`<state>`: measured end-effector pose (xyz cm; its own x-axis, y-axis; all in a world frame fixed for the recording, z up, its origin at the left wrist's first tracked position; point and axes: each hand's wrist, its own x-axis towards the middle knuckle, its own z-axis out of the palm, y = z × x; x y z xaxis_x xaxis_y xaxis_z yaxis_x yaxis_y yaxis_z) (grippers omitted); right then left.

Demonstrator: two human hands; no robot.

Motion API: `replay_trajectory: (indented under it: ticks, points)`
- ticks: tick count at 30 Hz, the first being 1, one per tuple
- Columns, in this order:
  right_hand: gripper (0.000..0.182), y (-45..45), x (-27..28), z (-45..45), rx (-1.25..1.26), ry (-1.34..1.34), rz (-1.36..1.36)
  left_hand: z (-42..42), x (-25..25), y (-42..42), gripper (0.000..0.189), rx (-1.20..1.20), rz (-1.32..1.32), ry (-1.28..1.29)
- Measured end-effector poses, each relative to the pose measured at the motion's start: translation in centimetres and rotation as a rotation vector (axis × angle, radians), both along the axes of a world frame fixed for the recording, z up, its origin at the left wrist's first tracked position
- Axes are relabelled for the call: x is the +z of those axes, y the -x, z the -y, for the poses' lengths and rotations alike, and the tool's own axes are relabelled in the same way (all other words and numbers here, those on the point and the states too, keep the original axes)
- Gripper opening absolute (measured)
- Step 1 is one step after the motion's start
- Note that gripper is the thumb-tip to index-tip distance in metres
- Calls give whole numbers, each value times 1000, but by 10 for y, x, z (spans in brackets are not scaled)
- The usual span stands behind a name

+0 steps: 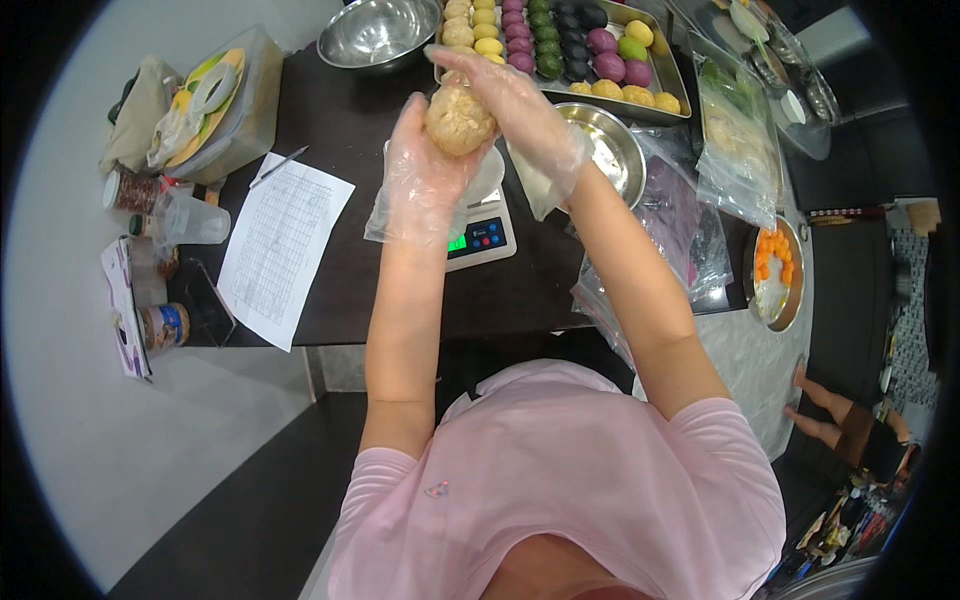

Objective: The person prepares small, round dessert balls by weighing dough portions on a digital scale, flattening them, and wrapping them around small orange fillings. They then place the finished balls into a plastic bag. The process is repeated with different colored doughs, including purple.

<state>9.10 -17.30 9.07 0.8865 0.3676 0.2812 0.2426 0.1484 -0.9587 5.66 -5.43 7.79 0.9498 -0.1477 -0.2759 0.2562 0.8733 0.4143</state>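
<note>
A rough, pale-yellow ball of dough or filling point(459, 118) rests in my left hand point(427, 172), which wears a clear plastic glove. My right hand point(525, 112), also gloved, curves over the ball's upper right side with fingers stretched out. Below the hands stands a white digital kitchen scale point(495, 232) with a lit green display; my left wrist hides part of it. Just past my hands lies a metal tray point(664, 109) with rows of coloured balls: cream, yellow, purple, green and black.
A steel bowl point(379, 34) stands at the back, a round steel pan point(611, 150) beside my right wrist. Plastic bags point(667, 217) lie rightward. Left are a printed sheet point(285, 247), a pen point(279, 166), jars and a plastic bin point(255, 112). Another person point(855, 431) is far right.
</note>
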Motion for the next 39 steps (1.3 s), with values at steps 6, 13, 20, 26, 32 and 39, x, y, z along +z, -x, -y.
replay_trajectory:
  ticks: [6, 13, 20, 26, 32, 39]
  points:
    - [45, 9, -25, -15, -364, 415, 635, 2, 0, 1, 38, 103, 105, -149]
    - [40, -4, -21, -13, -191, 191, 429, -9, -12, 2, 40, 106, 126, -67]
    - [46, 22, -26, -21, -107, 51, 257, -14, -8, 7, 38, 26, 9, -13]
    - [36, 25, -37, -38, -379, 480, 707, -8, -17, 10, 37, 205, 109, -272]
    - [42, 17, -31, -40, -276, 337, 522, -23, -16, 13, 38, 180, 96, -184]
    - [30, 19, -21, -29, -274, 233, 428, -29, -17, 9, 50, -19, 57, 65]
